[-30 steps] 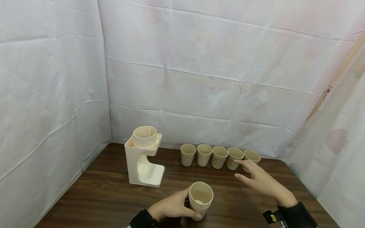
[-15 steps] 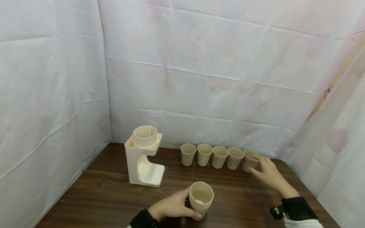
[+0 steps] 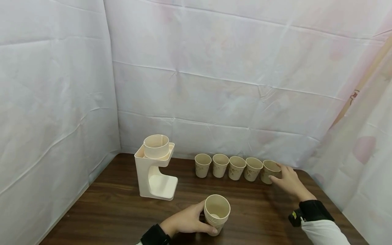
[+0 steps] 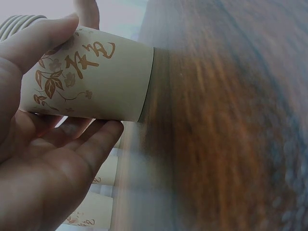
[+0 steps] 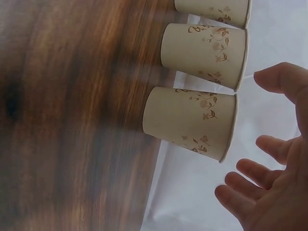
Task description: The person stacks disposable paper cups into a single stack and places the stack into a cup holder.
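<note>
My left hand (image 3: 191, 219) grips a stack of nested beige paper cups (image 3: 216, 212) near the table's front. In the left wrist view, thumb and fingers wrap the lowest cup (image 4: 96, 77), printed with brown leaves and characters; stacked rims show at its upper end. Over at the far right, my right hand (image 3: 289, 182) reaches around the rightmost paper cup (image 3: 269, 175) of a row, thumb on the near side and fingers by the rim. The right wrist view shows that cup (image 5: 187, 122) upright on the table, with the spread fingers (image 5: 250, 175) just off its rim.
Left of that cup stand several more single paper cups (image 3: 218, 166) along the table's back edge. A cream-coloured stand (image 3: 142, 180) with a round holder (image 3: 156, 148) on top is at the left. White cloth (image 3: 214, 85) hangs behind the brown wooden table (image 3: 107, 211).
My right hand has moved right, from in front of the last two cups to the right side of the rightmost cup. The left hand and its stack stay in place.
</note>
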### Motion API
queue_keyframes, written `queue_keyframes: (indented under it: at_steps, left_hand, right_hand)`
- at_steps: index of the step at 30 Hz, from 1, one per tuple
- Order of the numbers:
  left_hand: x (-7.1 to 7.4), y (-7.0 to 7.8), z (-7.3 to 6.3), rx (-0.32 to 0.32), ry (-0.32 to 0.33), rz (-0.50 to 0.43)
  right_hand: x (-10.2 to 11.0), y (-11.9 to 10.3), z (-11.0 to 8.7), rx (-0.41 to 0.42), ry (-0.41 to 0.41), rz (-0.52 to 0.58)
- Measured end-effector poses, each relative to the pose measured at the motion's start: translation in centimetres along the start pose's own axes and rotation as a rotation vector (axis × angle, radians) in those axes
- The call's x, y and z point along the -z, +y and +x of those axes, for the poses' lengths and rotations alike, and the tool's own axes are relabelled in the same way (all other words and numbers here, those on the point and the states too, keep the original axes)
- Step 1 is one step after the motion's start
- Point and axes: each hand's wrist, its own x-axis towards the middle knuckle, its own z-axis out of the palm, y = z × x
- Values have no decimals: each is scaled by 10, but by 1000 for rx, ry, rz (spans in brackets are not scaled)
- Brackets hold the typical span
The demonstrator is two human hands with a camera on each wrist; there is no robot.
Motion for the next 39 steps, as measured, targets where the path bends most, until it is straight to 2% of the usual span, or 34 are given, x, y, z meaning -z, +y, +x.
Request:
queue_keyframes:
  at_steps: [8, 28, 39]
  left_hand:
    - [0, 1, -1, 7, 5, -5]
    - [-1, -1, 0, 10, 19, 9]
    - [-1, -3, 1, 9, 11, 0]
  right_hand:
    - [1, 2, 20, -5, -2, -46]
    - [10, 3, 52, -129, -183, -35]
    - [10, 5, 61, -97, -226, -60]
